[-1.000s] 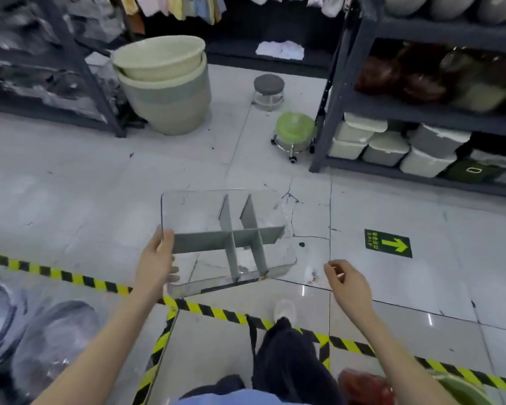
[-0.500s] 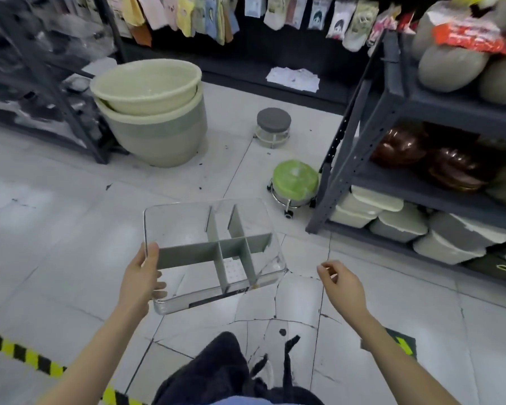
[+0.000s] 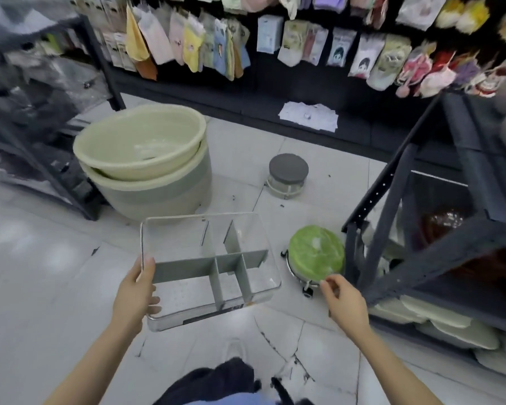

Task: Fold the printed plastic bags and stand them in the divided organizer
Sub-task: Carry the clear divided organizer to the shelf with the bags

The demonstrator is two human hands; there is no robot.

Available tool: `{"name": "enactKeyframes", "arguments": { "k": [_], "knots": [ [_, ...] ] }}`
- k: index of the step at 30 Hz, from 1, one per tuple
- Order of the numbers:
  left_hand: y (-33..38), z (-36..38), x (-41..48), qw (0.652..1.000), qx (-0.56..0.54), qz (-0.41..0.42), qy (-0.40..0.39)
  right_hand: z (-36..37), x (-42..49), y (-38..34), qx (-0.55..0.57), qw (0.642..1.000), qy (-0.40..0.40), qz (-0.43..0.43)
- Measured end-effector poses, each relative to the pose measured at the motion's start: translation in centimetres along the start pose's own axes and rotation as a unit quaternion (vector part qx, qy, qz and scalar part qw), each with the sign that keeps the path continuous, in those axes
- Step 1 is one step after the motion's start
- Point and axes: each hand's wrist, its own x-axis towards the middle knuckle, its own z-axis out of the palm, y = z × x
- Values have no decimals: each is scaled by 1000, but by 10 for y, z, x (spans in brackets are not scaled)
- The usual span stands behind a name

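- The floor (image 3: 41, 273) was pale glossy tile that reflected the light, with dark cracks running through the tiles at the lower centre of the frame.
- The divided organizer (image 3: 187, 270), a clear box with grey partitions, was held in the air above that floor at the centre of the frame, tilted slightly.
- The left hand (image 3: 135, 293) grasped the organizer's left rim, thumb over the edge and fingers beneath.
- The right hand (image 3: 343, 302) hung free at the right of centre, its fingers loosely curled around nothing, apart from the organizer.
- Two stacked pale green basins (image 3: 140, 147) stood on the floor at upper left of centre, beside a dark rack (image 3: 41, 97).
- A grey-topped stool (image 3: 288, 168) stood behind a green-topped wheeled stool (image 3: 316, 252), the latter just beside the dark metal shelving (image 3: 438, 249) at the right.
- Pale lidded containers (image 3: 438, 325) lay on the shelving's bottom level.
- Packets of socks (image 3: 205, 42) hung along the back wall across the top of the frame, with a white sheet (image 3: 308, 115) on the dark ledge below them.
- Dark trousers (image 3: 216, 381) showed at the bottom edge.
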Motion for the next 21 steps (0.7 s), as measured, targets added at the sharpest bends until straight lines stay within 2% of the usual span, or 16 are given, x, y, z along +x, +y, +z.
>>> {"name": "enactKeyframes", "arguments": {
  "k": [6,13,21],
  "knots": [
    [113,69,136,1000,-7,-5,-27,4,135,-56,11,999,8,40],
    [207,167,290,999,-19,-9,-45,19,313,-100,0,998,8,61],
    [297,236,465,1000,27,5,4,10,541,-192,-1,999,-25,29]
  ]
}}
